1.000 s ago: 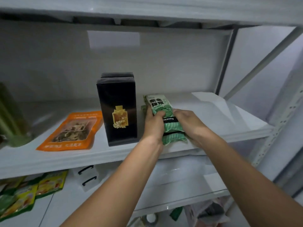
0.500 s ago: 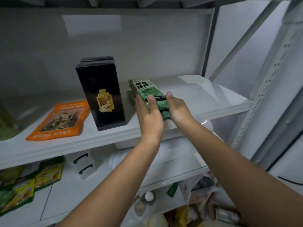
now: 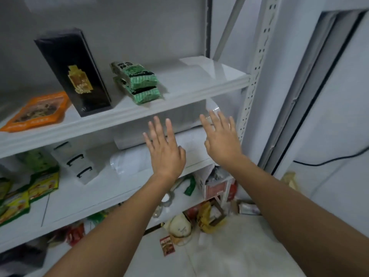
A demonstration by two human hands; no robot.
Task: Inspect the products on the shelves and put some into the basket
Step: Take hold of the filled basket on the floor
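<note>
Two green packets (image 3: 137, 81) lie stacked on the upper white shelf (image 3: 179, 96), right of a tall black box with a gold emblem (image 3: 73, 72). An orange pouch (image 3: 38, 110) lies flat at the shelf's left. My left hand (image 3: 163, 148) and my right hand (image 3: 221, 136) hover below the shelf edge with fingers spread and nothing in them, in front of the lower shelf. No basket is in view.
The lower shelf (image 3: 99, 192) holds clear boxes with black handles (image 3: 77, 162), yellow-green packets (image 3: 26, 192) at the left and white wrapped bundles behind my hands. Mixed goods lie on the floor (image 3: 199, 222) under the shelves. A perforated white upright (image 3: 253, 76) stands at the right.
Both hands have let go of the green packet and pulled back and down from the upper shelf, fingers now spread. The packet stays stacked on the shelf. The view has tilted downward.
</note>
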